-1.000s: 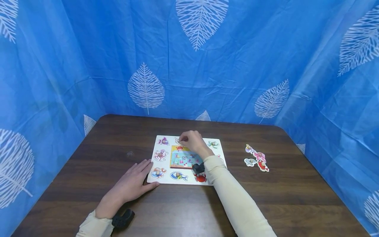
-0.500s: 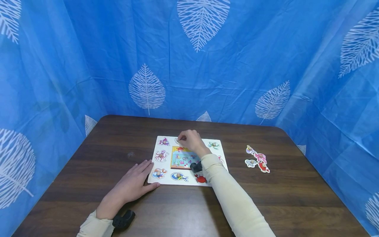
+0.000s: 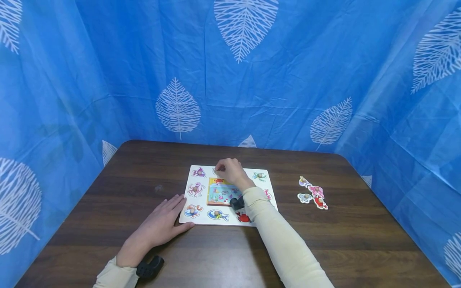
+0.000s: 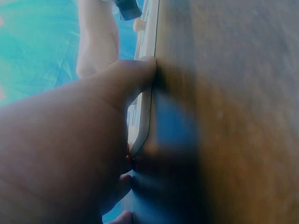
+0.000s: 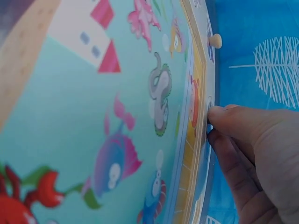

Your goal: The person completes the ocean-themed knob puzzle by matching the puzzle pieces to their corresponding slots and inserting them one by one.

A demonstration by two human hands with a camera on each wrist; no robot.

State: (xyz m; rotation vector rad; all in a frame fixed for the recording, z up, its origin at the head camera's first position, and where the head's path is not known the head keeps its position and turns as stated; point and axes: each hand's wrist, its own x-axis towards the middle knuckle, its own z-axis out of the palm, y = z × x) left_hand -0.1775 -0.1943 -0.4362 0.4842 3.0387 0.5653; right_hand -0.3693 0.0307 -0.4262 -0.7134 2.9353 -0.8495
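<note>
Your right hand (image 3: 232,172) is pinching a puzzle piece (image 3: 214,171) at the white puzzle board's (image 3: 204,220) far edge — your thumb and fingers are hiding most of it. Your left hand (image 3: 163,220) is lying with fingers extended against the board's left edge, thumb touching the near edge. A loose red crab piece (image 3: 319,202) is lying beside a pink piece (image 3: 315,191) on the wooden table (image 3: 342,244) — well to the right.

Both sleeves (image 3: 279,236) are cream, both wrist cameras (image 3: 149,267) black
</note>
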